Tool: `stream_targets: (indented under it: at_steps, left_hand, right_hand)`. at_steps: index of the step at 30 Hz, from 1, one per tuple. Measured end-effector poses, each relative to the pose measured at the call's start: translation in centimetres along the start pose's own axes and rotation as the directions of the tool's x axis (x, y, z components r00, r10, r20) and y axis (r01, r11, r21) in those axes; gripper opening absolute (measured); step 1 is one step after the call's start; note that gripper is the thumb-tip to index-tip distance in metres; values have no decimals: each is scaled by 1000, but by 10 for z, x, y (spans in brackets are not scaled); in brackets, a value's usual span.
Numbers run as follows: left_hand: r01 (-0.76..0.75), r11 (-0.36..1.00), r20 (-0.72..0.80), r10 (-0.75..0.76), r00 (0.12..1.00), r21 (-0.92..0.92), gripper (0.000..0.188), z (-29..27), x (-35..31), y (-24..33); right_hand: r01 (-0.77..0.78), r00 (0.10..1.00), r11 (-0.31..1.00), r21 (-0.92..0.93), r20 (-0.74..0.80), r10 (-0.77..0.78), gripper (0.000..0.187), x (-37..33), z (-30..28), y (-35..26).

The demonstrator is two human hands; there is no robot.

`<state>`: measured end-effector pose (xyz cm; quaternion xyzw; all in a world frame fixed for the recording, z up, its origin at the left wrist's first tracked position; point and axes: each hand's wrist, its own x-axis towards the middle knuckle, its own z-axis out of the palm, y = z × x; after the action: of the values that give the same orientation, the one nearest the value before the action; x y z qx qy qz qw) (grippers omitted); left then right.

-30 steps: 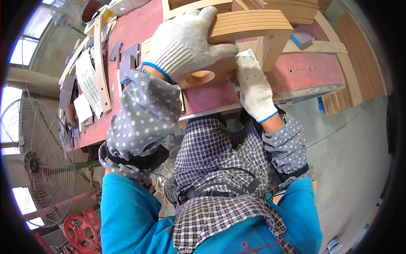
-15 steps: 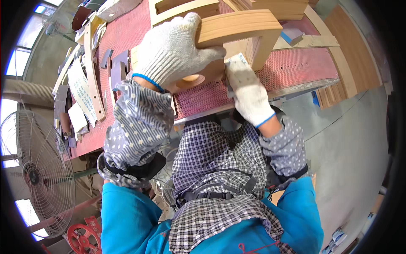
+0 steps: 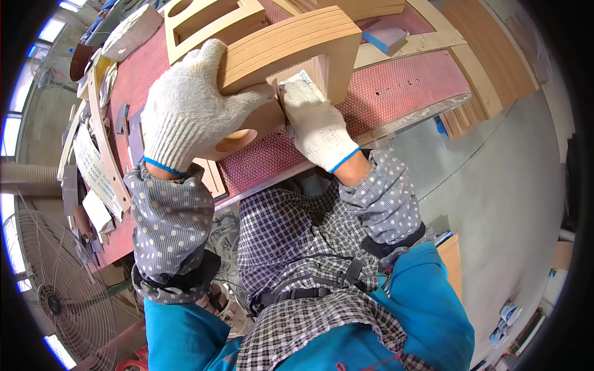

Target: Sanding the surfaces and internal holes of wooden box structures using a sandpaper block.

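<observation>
My left hand (image 3: 192, 111), in a white knit glove with a blue cuff edge, grips the left end of a wooden frame piece (image 3: 291, 46). Its thumb lies on the near side and its fingers pass over the curved top. Below that thumb, a round hole (image 3: 236, 141) shows in the piece's near panel. My right hand (image 3: 312, 120), gloved alike, is closed on sandpaper (image 3: 298, 76) with a white printed back, at the piece's opening beside the left thumb. Its fingertips are partly hidden, and I cannot tell whether the sandpaper touches the wood.
Red dimpled matting (image 3: 414, 80) covers the workbench. Another wooden frame (image 3: 216, 28) and a blue-and-grey block (image 3: 385, 38) lie farther back. Sandpaper strips (image 3: 96, 167) are piled at left, above a large fan (image 3: 55, 303). Wooden boards (image 3: 489, 49) are at the right.
The whole view has shifted and turned slightly. My right hand with the sandpaper has moved a little farther into the opening. My left hand keeps its grip on the wooden piece.
</observation>
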<state>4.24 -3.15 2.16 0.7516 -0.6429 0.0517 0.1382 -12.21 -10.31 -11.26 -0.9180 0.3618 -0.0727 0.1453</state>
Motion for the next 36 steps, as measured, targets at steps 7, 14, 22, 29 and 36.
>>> stream_targets:
  at_steps: [7,14,22,29,36]
  left_hand:
    - [-44,999,-43,45,998,22,56,2,3,6]
    - [17,1000,-24,-17,1000,7,60,2,2,4]
    - [-5,1000,-45,6,999,12,62,8,1,0]
    - [-35,999,-38,35,999,-7,61,10,3,-1]
    - [7,999,-6,-7,1000,-47,59,3,4,2]
  right_hand:
    - [264,750,950,-169,-583,-312,33,-14,19,17]
    - [230,837,972,-54,-498,-226,40,-31,28,14]
    - [134,900,978,-157,-394,-187,37,-8,29,10]
    - [27,830,952,-305,-524,-192,32,0,38,3]
    - [127,928,968,-217,-319,-194,30,-19,9,3]
